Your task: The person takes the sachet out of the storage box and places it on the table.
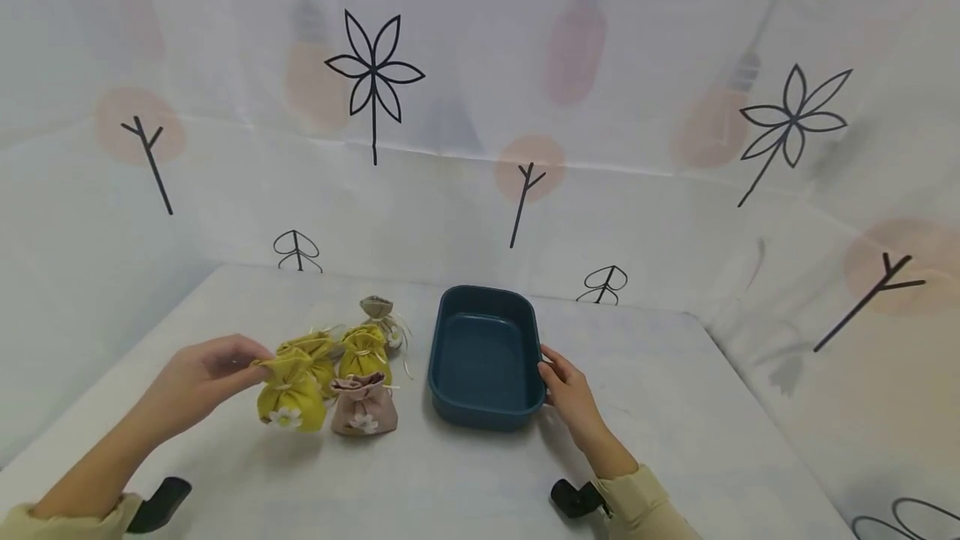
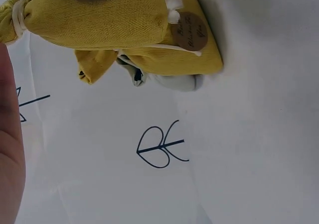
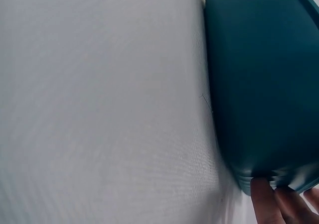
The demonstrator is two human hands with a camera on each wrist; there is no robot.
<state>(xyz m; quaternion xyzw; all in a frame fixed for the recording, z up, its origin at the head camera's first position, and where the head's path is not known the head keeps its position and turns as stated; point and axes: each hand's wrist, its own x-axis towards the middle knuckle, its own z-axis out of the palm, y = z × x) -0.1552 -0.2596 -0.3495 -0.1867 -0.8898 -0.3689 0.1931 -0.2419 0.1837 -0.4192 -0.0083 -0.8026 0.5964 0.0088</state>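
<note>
My left hand (image 1: 206,377) pinches a yellow drawstring pouch (image 1: 292,398) by its gathered top, holding it a little above the table. The pouch has a white flower on its front. In the left wrist view, the held yellow pouch (image 2: 99,20) hangs sideways with a round brown tag. Beside it sit two more yellow pouches, one farther back (image 1: 364,350), a pinkish pouch (image 1: 364,407) and a grey-green pouch (image 1: 377,307). Fingertips of my right hand (image 1: 573,398) rest against the right side of a dark teal rectangular dish (image 1: 486,417), as the right wrist view also shows.
A white cloth covers the table (image 1: 480,490). Behind it rises a patterned curtain (image 1: 450,215) with flower and twig drawings. Black devices are strapped at the left wrist (image 1: 161,505) and right wrist (image 1: 576,497).
</note>
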